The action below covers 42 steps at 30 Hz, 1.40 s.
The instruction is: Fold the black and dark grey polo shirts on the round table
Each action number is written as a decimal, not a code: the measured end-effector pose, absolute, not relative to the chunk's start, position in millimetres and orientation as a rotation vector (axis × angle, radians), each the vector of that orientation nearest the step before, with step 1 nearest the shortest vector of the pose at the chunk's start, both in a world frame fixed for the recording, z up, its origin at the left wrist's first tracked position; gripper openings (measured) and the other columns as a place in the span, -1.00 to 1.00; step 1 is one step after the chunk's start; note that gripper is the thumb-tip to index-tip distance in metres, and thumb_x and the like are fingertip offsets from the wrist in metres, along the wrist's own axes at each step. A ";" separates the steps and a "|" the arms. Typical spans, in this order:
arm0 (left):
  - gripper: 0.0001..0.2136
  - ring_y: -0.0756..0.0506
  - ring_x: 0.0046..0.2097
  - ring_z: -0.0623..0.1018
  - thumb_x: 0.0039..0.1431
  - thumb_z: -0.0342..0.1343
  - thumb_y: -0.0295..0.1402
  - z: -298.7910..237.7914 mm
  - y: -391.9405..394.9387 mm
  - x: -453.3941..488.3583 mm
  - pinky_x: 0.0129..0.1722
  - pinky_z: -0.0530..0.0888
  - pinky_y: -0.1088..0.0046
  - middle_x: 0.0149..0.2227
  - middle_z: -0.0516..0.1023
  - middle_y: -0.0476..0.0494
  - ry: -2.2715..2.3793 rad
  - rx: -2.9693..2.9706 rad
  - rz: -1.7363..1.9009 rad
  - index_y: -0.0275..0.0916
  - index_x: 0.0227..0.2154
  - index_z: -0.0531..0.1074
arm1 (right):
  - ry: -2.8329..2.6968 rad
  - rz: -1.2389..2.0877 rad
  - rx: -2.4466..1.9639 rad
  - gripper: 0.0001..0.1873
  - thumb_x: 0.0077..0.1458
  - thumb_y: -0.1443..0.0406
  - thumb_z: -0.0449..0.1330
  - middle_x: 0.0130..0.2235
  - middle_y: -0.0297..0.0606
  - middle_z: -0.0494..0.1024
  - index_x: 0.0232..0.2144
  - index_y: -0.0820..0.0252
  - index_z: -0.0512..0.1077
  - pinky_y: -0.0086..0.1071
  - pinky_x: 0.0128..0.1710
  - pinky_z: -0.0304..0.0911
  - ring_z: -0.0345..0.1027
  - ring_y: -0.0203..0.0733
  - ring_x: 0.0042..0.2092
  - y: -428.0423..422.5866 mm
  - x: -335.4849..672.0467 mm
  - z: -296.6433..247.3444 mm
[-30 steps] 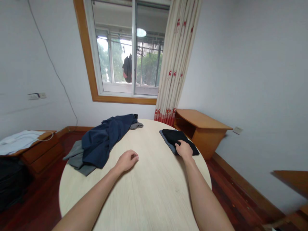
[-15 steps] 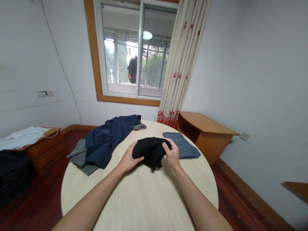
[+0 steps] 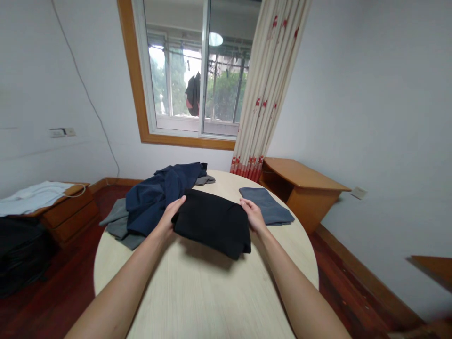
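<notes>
A folded black garment (image 3: pixel 212 223) hangs just above the round pale wooden table (image 3: pixel 212 292), held between both hands. My left hand (image 3: pixel 169 217) grips its left edge with fingers curled round the cloth. My right hand (image 3: pixel 252 215) grips its right edge the same way. The garment's near edge sags toward the tabletop. A folded grey-blue garment (image 3: pixel 266 212) lies flat on the table just right of my right hand.
A heap of dark navy clothing (image 3: pixel 158 195) over grey cloth (image 3: pixel 118 226) drapes off the table's left edge. A low wooden cabinet (image 3: pixel 300 188) stands at the right wall by the curtain (image 3: pixel 264 94). A wooden stand with white cloth (image 3: pixel 38 197) sits at left.
The black garment went from lying on the grey-blue one under my right hand to being lifted by both hands, bunched, then spread wider at the table's middle.
</notes>
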<state>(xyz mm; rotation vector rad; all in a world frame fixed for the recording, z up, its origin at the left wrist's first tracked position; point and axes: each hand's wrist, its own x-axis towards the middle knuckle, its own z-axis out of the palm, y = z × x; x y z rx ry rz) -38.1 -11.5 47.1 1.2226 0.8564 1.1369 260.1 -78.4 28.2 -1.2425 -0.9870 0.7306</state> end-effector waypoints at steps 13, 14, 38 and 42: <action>-0.65 -0.26 0.27 0.32 -0.06 0.14 -0.41 3.8 13.2 -43.3 0.27 0.23 0.15 0.24 0.34 -0.29 1.074 2.264 0.988 -0.23 -0.14 0.55 | -1.971 0.505 -1.583 -0.33 -0.28 0.55 0.19 0.23 -0.10 0.33 -0.03 0.14 0.55 -0.14 0.29 0.01 0.18 0.01 0.26 -95.4 273.4 23.8; -0.74 -0.26 0.27 0.32 -0.03 0.12 -0.40 5.8 11.9 -42.7 0.28 0.22 0.16 0.24 0.35 -0.27 1.067 2.263 1.001 -0.22 -0.24 0.57 | -1.985 0.481 -1.570 -0.38 -0.27 0.54 0.19 0.23 -0.11 0.33 -0.08 0.13 0.57 -0.14 0.29 0.01 0.18 0.01 0.26 -93.8 270.6 22.7; -0.66 -0.25 0.13 0.44 0.05 0.23 -0.24 6.3 -2.5 -29.2 0.20 0.30 0.13 0.07 0.50 -0.23 1.015 2.408 0.895 -0.18 -0.08 0.49 | -1.677 0.435 -1.635 -0.54 -0.04 0.11 0.30 -0.11 -0.10 0.58 -0.08 0.18 0.49 -0.18 -0.01 0.30 0.44 -0.05 -0.09 -78.3 254.9 9.7; -0.57 -0.29 0.21 0.39 0.01 0.27 -0.24 -2.6 -4.9 -23.8 0.23 0.25 0.12 0.18 0.42 -0.31 1.036 2.490 0.576 -0.21 -0.02 0.50 | -1.576 0.791 -1.432 -0.39 -0.20 0.05 0.38 -0.20 -0.15 0.58 -0.08 0.19 0.48 -0.17 -0.08 0.32 0.45 -0.08 -0.19 -92.7 260.2 27.8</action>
